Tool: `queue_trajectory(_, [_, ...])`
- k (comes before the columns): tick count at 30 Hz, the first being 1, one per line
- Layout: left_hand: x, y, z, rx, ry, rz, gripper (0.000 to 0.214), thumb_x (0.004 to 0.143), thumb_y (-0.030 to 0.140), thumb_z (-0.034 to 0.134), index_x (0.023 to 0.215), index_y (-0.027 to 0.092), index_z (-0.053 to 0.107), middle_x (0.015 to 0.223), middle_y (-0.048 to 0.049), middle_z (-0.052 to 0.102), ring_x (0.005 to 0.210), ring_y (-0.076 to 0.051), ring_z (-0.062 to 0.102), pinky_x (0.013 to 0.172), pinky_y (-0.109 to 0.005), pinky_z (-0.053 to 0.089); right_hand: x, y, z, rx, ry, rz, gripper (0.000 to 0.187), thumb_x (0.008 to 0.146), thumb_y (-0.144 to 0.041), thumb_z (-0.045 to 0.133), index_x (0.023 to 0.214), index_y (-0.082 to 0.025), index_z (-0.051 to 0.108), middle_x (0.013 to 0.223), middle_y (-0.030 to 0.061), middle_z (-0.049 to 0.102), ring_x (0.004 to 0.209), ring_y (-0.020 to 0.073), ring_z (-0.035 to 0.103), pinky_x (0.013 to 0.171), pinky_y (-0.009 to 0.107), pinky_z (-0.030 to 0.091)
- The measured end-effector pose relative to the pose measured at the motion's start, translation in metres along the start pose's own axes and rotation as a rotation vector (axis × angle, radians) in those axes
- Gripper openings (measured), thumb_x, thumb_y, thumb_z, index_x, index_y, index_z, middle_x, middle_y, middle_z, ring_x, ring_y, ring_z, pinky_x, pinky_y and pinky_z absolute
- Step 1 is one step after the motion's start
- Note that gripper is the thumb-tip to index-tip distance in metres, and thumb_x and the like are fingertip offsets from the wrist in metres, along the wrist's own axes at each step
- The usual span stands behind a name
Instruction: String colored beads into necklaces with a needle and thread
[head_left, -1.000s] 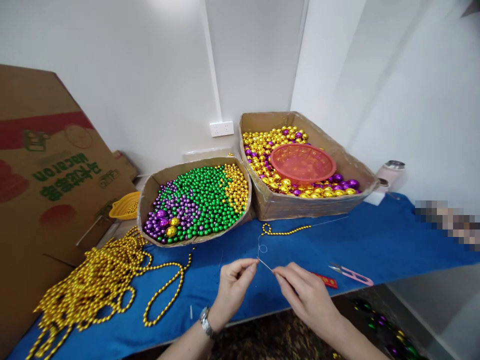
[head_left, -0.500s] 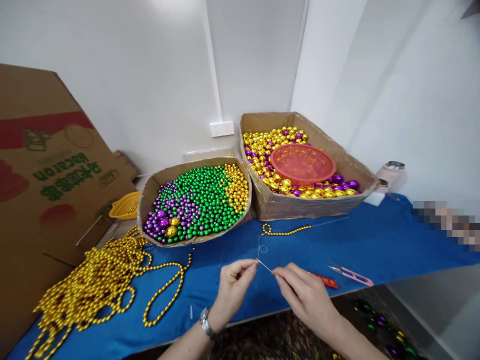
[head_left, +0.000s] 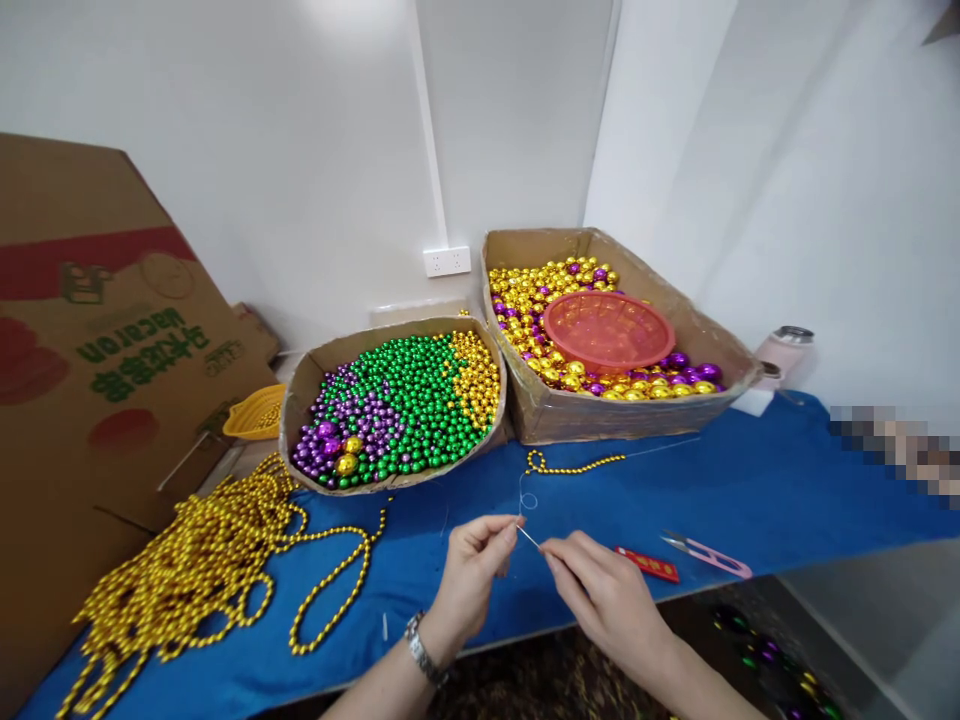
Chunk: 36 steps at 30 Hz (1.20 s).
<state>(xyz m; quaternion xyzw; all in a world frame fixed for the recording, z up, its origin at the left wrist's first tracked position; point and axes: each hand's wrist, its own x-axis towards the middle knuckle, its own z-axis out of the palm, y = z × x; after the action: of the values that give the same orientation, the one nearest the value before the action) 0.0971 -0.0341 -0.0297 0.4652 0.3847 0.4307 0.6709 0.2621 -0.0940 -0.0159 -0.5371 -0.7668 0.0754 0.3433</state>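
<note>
A thin, pale needle (head_left: 529, 537) spans the gap between my two hands over the front of the blue cloth. My right hand (head_left: 604, 597) pinches its lower right end. At the other end, my left hand (head_left: 478, 565) is closed at the fingertips on a fine thread (head_left: 521, 490), which loops up from there toward a short string of gold beads (head_left: 577, 464). Whether the thread passes through the needle's eye is too small to tell. Just right of my right hand lie a red packet (head_left: 651, 565) and pink-handled thread snips (head_left: 707, 553).
Behind stand a cardboard box of green, purple and gold beads (head_left: 491, 450) and a larger box (head_left: 585, 420) with a red basin (head_left: 607, 330) on its beads. Gold bead strands (head_left: 187, 560) are heaped left, beside a large carton (head_left: 135, 330). A flask (head_left: 787, 355) stands back right.
The whole view has shifted slightly. My hands have come a little closer together, and less of the needle shows between them.
</note>
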Motion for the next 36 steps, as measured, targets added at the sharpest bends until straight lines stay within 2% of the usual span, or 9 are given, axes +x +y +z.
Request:
queue_trajectory(8, [0.005, 0.009, 0.007, -0.113, -0.012, -0.047, 0.026, 0.072, 0.038, 0.071, 0.074, 0.014, 0.061, 0.048, 0.0067, 0.043, 0.044, -0.005, 0.034, 0.047, -0.020, 0.027, 0.005, -0.007, 0.000, 0.064, -0.042, 0.000, 0.027, 0.095, -0.025, 0.037, 0.101, -0.022, 0.063, 0.080, 0.0053, 0.063, 0.068, 0.0144, 0.061, 0.061, 0.024, 0.049])
queue_trajectory(11, [0.007, 0.013, 0.008, -0.133, -0.036, -0.055, 0.024, 0.072, 0.034, 0.070, 0.068, 0.016, 0.055, 0.047, 0.0075, 0.041, 0.045, -0.006, 0.035, 0.048, -0.020, 0.030, 0.007, -0.012, -0.002, 0.295, -0.099, 0.129, 0.024, 0.094, -0.029, 0.043, 0.107, -0.023, 0.062, 0.080, 0.0031, 0.064, 0.068, 0.0144, 0.062, 0.061, 0.025, 0.050])
queue_trajectory(14, [0.009, 0.015, 0.009, -0.227, -0.044, -0.121, 0.023, 0.069, 0.032, 0.071, 0.068, 0.016, 0.053, 0.054, 0.0060, 0.045, 0.051, -0.007, 0.041, 0.053, -0.020, 0.035, 0.007, -0.016, 0.000, 0.711, -0.150, 0.342, 0.029, 0.094, -0.035, 0.045, 0.116, -0.022, 0.057, 0.086, 0.0040, 0.068, 0.061, 0.0125, 0.062, 0.056, 0.025, 0.052])
queue_trajectory(17, [0.010, 0.017, 0.012, -0.346, -0.042, -0.195, 0.024, 0.066, 0.032, 0.072, 0.071, 0.017, 0.054, 0.063, 0.0040, 0.050, 0.058, -0.009, 0.047, 0.055, -0.021, 0.039, 0.006, -0.016, 0.010, 0.989, -0.073, 0.421, 0.032, 0.092, -0.041, 0.047, 0.113, -0.020, 0.060, 0.100, 0.0098, 0.069, 0.078, 0.0179, 0.067, 0.069, 0.033, 0.055])
queue_trajectory(21, [0.012, 0.016, 0.015, -0.338, -0.060, -0.163, 0.022, 0.070, 0.032, 0.070, 0.074, 0.018, 0.054, 0.083, -0.0014, 0.059, 0.071, -0.013, 0.054, 0.062, -0.025, 0.043, 0.012, -0.011, 0.022, 0.788, 0.151, 0.376, 0.030, 0.090, -0.043, 0.051, 0.107, -0.020, 0.063, 0.092, 0.0079, 0.069, 0.082, 0.0197, 0.068, 0.072, 0.034, 0.056])
queue_trajectory(24, [0.023, 0.008, 0.006, -0.093, 0.105, 0.085, 0.019, 0.076, 0.032, 0.065, 0.072, 0.017, 0.055, 0.103, -0.0063, 0.059, 0.091, -0.018, 0.056, 0.075, -0.029, 0.043, 0.027, 0.002, 0.012, 0.579, 0.272, 0.320, 0.033, 0.092, -0.046, 0.045, 0.095, -0.019, 0.064, 0.079, 0.0053, 0.066, 0.069, 0.0156, 0.065, 0.061, 0.027, 0.054])
queue_trajectory(27, [0.039, -0.010, -0.017, 0.373, 0.252, 0.393, 0.018, 0.084, 0.031, 0.054, 0.073, 0.017, 0.057, 0.103, -0.0082, 0.059, 0.103, -0.022, 0.052, 0.088, -0.036, 0.039, 0.054, 0.026, -0.017, 0.500, 0.330, 0.345, 0.034, 0.092, -0.050, 0.043, 0.093, -0.019, 0.059, 0.069, 0.0021, 0.063, 0.058, 0.0129, 0.060, 0.055, 0.024, 0.050])
queue_trajectory(32, [0.056, -0.046, -0.046, 1.222, 0.103, 0.594, 0.020, 0.089, 0.015, 0.039, 0.084, 0.019, 0.058, 0.099, -0.0096, 0.060, 0.097, -0.023, 0.049, 0.083, -0.039, 0.038, 0.112, 0.073, -0.084, 0.383, 0.368, 0.409, 0.041, 0.088, -0.061, 0.039, 0.090, -0.021, 0.046, 0.080, 0.0048, 0.067, 0.049, 0.0097, 0.059, 0.049, 0.021, 0.046])
queue_trajectory(36, [0.059, -0.063, -0.038, 1.411, 0.045, 0.571, 0.015, 0.083, 0.011, 0.045, 0.084, 0.017, 0.059, 0.094, -0.0111, 0.060, 0.093, -0.025, 0.048, 0.078, -0.039, 0.036, 0.148, 0.092, -0.120, 0.314, 0.405, 0.458, 0.046, 0.086, -0.065, 0.033, 0.096, -0.021, 0.042, 0.076, 0.0087, 0.067, 0.044, 0.0101, 0.058, 0.046, 0.023, 0.043])
